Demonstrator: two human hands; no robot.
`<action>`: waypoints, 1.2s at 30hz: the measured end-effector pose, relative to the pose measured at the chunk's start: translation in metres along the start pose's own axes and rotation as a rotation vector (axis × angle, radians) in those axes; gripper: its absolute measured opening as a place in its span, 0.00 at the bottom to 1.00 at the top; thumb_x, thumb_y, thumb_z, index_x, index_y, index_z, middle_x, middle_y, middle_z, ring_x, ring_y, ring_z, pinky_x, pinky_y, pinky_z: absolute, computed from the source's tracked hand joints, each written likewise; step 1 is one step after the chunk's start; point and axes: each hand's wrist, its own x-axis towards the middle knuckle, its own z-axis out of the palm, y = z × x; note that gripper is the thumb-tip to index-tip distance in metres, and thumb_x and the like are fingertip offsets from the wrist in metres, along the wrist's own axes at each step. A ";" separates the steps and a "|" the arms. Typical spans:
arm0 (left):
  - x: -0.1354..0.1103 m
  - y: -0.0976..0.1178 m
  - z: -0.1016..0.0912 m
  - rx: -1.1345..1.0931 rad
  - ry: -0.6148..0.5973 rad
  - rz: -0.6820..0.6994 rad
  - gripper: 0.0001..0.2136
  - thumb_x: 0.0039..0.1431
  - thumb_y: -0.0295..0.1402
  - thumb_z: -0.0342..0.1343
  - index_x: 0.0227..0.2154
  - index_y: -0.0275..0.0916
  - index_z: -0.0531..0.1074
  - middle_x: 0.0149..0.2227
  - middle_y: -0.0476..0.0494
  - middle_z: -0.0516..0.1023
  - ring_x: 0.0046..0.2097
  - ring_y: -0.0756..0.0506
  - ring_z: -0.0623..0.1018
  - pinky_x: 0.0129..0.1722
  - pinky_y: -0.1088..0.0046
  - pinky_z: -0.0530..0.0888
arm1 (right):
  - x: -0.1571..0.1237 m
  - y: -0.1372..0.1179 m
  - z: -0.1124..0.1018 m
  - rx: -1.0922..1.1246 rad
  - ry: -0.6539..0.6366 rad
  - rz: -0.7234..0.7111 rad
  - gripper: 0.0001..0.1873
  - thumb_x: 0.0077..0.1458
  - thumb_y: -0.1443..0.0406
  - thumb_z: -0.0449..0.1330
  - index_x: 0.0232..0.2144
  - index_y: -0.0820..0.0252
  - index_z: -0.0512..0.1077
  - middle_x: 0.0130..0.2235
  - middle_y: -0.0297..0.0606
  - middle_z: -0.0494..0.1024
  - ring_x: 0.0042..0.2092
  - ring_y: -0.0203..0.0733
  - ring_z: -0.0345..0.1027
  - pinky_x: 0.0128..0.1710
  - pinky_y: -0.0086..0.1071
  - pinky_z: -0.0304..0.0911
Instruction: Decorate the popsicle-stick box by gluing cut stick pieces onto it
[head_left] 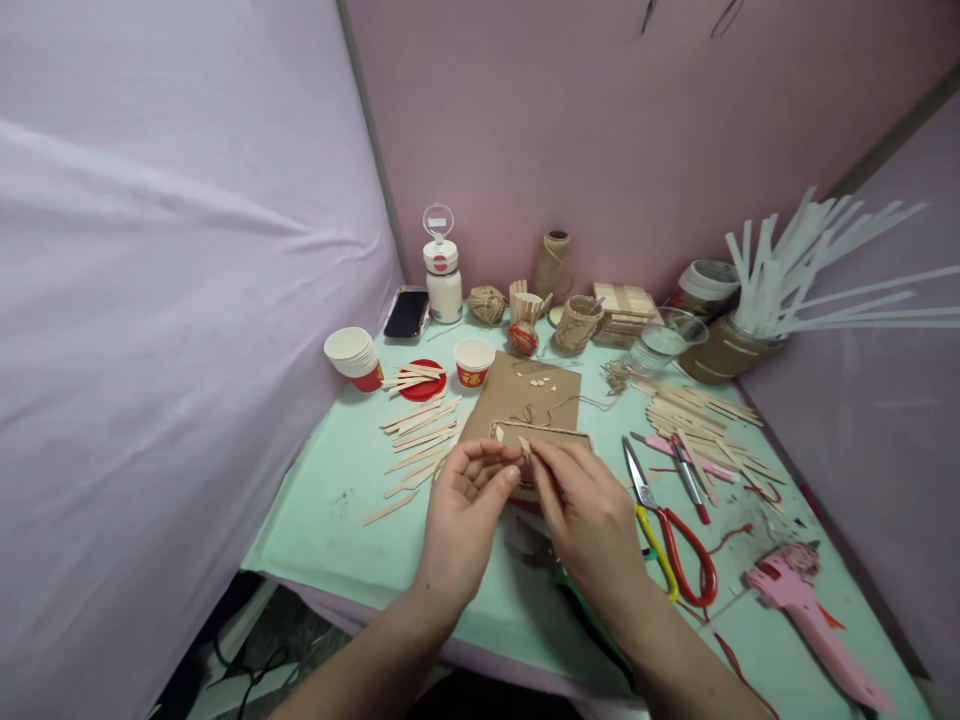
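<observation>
My right hand (589, 500) pinches a small pale piece of wood (524, 443) between thumb and fingertips. Close beside it, my left hand (469, 515) has its fingers curled and its thumb near the index fingertip; what these hold, if anything, is hidden. Below the hands lies a brown cardboard sheet (525, 385), with a twine-edged frame (544, 428) on its near part and a small wood chip (499, 433) at the frame's left corner. Several more little wood chips (538, 382) are scattered farther up the cardboard. Loose twine (570, 402) trails across it.
Craft sticks (420, 440) lie left, beside paper cups (354, 357) and a red lid (422, 381). To the right are scissors (660, 520), a marker (690, 480), more sticks (690, 420) and a pink glue gun (817, 620). Twine balls (487, 305) and jars stand behind.
</observation>
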 end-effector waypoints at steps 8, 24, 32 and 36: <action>0.015 -0.009 -0.033 1.039 -0.047 0.693 0.12 0.63 0.30 0.54 0.48 0.40 0.74 0.50 0.39 0.76 0.54 0.40 0.71 0.56 0.56 0.67 | 0.017 0.012 0.013 -0.223 -0.161 -0.001 0.13 0.67 0.67 0.49 0.43 0.63 0.74 0.35 0.43 0.74 0.38 0.46 0.65 0.39 0.38 0.63; 0.022 -0.019 -0.039 1.288 -0.171 0.870 0.18 0.65 0.34 0.53 0.57 0.38 0.67 0.56 0.40 0.75 0.55 0.38 0.68 0.55 0.59 0.62 | 0.021 0.018 0.014 -0.128 -0.178 -0.036 0.14 0.66 0.68 0.52 0.49 0.62 0.72 0.41 0.44 0.74 0.42 0.47 0.63 0.41 0.40 0.62; 0.024 -0.017 -0.038 1.305 -0.190 0.862 0.18 0.65 0.35 0.52 0.57 0.37 0.67 0.55 0.40 0.76 0.54 0.38 0.69 0.54 0.61 0.61 | 0.020 0.021 0.011 -0.159 -0.251 -0.113 0.13 0.63 0.70 0.55 0.49 0.63 0.73 0.47 0.45 0.77 0.46 0.50 0.60 0.42 0.42 0.61; 0.025 -0.015 -0.039 1.321 -0.209 0.886 0.18 0.66 0.36 0.52 0.56 0.37 0.67 0.54 0.39 0.76 0.55 0.38 0.69 0.54 0.61 0.60 | 0.021 0.023 0.012 -0.155 -0.294 -0.120 0.15 0.63 0.70 0.55 0.51 0.60 0.72 0.50 0.43 0.77 0.48 0.51 0.60 0.43 0.43 0.61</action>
